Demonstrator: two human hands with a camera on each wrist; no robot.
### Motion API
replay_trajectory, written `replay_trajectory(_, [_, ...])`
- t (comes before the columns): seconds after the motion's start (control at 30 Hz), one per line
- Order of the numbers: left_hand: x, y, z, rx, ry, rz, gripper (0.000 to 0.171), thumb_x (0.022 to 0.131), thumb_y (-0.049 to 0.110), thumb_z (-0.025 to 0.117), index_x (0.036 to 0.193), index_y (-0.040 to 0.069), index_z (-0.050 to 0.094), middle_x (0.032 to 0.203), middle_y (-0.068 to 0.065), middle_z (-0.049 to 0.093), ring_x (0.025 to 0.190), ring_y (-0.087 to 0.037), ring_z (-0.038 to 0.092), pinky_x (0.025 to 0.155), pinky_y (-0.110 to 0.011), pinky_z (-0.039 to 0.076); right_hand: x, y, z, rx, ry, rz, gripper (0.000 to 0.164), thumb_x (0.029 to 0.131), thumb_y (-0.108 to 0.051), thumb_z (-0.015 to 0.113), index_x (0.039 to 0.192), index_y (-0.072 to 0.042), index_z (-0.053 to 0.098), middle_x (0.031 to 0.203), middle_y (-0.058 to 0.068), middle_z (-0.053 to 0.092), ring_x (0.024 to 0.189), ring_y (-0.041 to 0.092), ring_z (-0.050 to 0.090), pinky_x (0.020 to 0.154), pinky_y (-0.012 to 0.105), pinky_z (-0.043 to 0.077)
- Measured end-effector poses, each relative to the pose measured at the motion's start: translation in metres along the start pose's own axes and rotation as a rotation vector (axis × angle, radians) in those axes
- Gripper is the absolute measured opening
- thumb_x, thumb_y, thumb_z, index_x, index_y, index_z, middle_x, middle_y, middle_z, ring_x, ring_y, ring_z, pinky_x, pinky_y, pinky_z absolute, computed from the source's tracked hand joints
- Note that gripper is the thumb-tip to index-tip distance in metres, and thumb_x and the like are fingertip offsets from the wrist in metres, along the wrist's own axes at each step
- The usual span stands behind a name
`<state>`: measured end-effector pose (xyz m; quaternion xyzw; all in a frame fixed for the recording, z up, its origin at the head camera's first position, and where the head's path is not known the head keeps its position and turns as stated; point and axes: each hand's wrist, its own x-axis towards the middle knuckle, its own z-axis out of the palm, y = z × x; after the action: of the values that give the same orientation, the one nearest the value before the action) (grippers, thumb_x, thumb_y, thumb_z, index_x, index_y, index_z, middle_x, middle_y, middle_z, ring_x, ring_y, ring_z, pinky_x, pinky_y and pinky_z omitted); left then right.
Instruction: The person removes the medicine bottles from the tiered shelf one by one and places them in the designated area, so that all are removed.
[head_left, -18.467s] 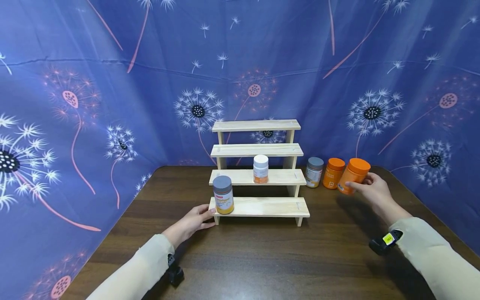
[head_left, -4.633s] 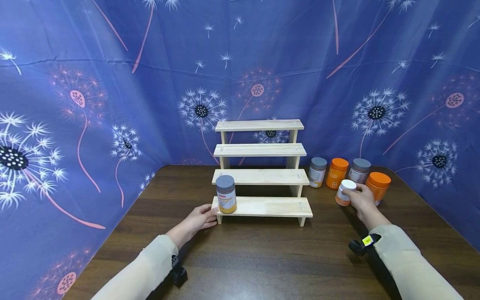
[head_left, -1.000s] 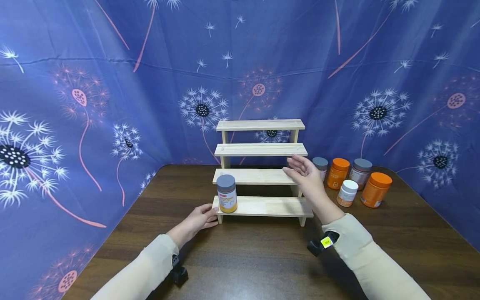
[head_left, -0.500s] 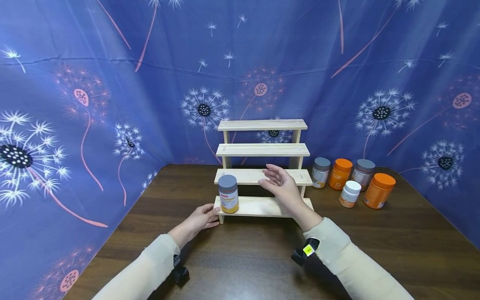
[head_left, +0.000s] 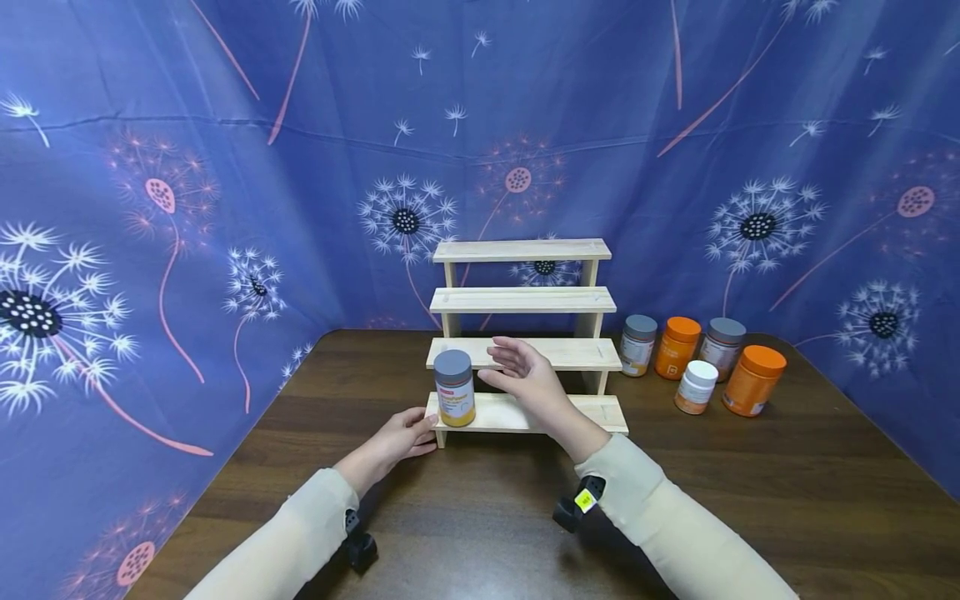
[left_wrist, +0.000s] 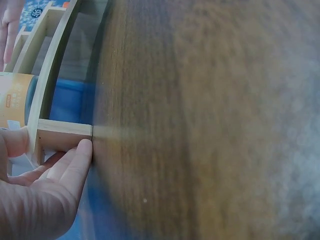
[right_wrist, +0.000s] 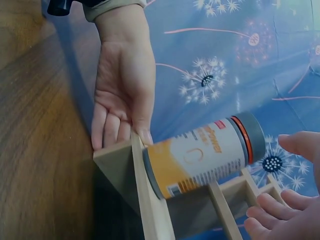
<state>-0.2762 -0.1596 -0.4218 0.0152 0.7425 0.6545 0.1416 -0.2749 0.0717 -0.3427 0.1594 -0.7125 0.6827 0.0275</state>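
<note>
A four-step wooden display shelf (head_left: 551, 412) stands on the table. On the left end of its lowest step is an upright supplement jar (head_left: 454, 398) with a grey lid and yellow base. My left hand (head_left: 393, 437) grips that end of the step; the left wrist view shows the thumb above the board and fingers below, by the leg (left_wrist: 65, 134). My right hand (head_left: 528, 383) hovers in front of the shelf, right of the jar, fingers loosely bent and holding nothing. In the right wrist view a gap separates its fingers from the jar's lid (right_wrist: 250, 137).
Right of the shelf stand a grey-lidded jar (head_left: 637, 346), an orange jar (head_left: 676, 348), another grey-lidded jar (head_left: 722, 350), a small white-capped bottle (head_left: 695, 387) and a larger orange jar (head_left: 753, 382). A blue dandelion-print cloth (head_left: 600, 183) hangs behind the brown table (head_left: 480, 533).
The white-capped bottle, earlier on the second step, now stands on the table at right. Since releasing it, my right hand has moved left towards the jar. My left hand stays put.
</note>
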Motion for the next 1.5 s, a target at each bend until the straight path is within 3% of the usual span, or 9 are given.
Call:
replay_trajectory(0.6, [0.000, -0.001, 0.001, 0.005, -0.005, 0.023, 0.042, 0.103, 0.013, 0.045, 0.138, -0.011, 0.040, 0.132, -0.032, 0.052, 0.124, -0.044, 0.051, 0.098, -0.044, 0.055, 0.006, 0.022, 0.034, -0.078, -0.081, 0.133, 0.063, 0.083, -0.017, 0.077, 0.139, -0.006, 0.048, 0.131, 0.014, 0.059, 0.124, 0.031, 0.053, 0.110, 0.046, 0.044])
replay_trajectory(0.93, [0.001, -0.003, 0.000, 0.022, -0.009, 0.022, 0.042, 0.104, 0.013, 0.044, 0.138, -0.011, 0.040, 0.133, -0.032, 0.052, 0.124, -0.043, 0.052, 0.097, -0.042, 0.055, 0.006, 0.037, 0.042, -0.116, -0.079, 0.126, 0.058, 0.082, -0.012, 0.077, 0.134, -0.004, 0.052, 0.125, 0.014, 0.061, 0.119, 0.031, 0.057, 0.107, 0.046, 0.048])
replay_trajectory(1.3, [0.000, 0.000, 0.001, 0.023, -0.009, 0.026, 0.041, 0.104, 0.012, 0.043, 0.138, -0.010, 0.040, 0.133, -0.031, 0.051, 0.125, -0.043, 0.050, 0.099, -0.044, 0.054, 0.003, 0.038, 0.048, -0.113, -0.011, 0.095, 0.056, 0.080, -0.010, 0.079, 0.130, -0.003, 0.055, 0.124, 0.015, 0.063, 0.117, 0.032, 0.059, 0.105, 0.046, 0.049])
replay_trajectory(1.5, [0.000, -0.001, 0.001, 0.033, -0.009, 0.015, 0.041, 0.104, 0.013, 0.043, 0.139, -0.010, 0.039, 0.133, -0.031, 0.052, 0.125, -0.042, 0.051, 0.098, -0.044, 0.055, -0.001, 0.035, 0.046, -0.124, -0.026, 0.072, 0.056, 0.081, -0.013, 0.079, 0.130, -0.002, 0.055, 0.123, 0.016, 0.063, 0.116, 0.030, 0.059, 0.103, 0.044, 0.051])
